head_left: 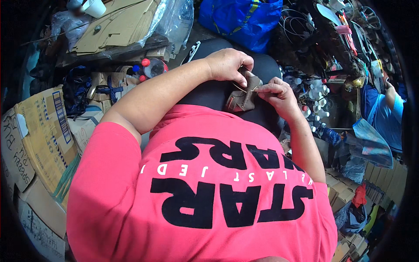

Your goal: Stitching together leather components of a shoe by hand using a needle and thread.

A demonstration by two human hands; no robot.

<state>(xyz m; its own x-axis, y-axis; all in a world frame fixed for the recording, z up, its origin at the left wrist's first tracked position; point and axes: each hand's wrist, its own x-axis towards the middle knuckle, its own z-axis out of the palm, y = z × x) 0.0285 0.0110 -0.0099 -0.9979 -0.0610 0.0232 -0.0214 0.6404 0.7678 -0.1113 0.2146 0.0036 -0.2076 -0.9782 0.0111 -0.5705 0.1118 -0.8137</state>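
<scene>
A small grey-brown piece, folded and leather-like, is held up over my dark-clad lap. My left hand is closed, with thumb and fingers pinching the upper edge of this piece. From the other side my right hand reaches in with thumb and forefinger pressed together at its right edge. Thin pale strands show beside the piece near both sets of fingertips. Whatever my right fingertips pinch is too small to make out.
Flattened cardboard and clear plastic lie at the far left, a blue bag straight ahead. Cardboard boxes crowd my left side. Plastic bottles and tools stand on the right. At the right edge another person's blue sleeve shows.
</scene>
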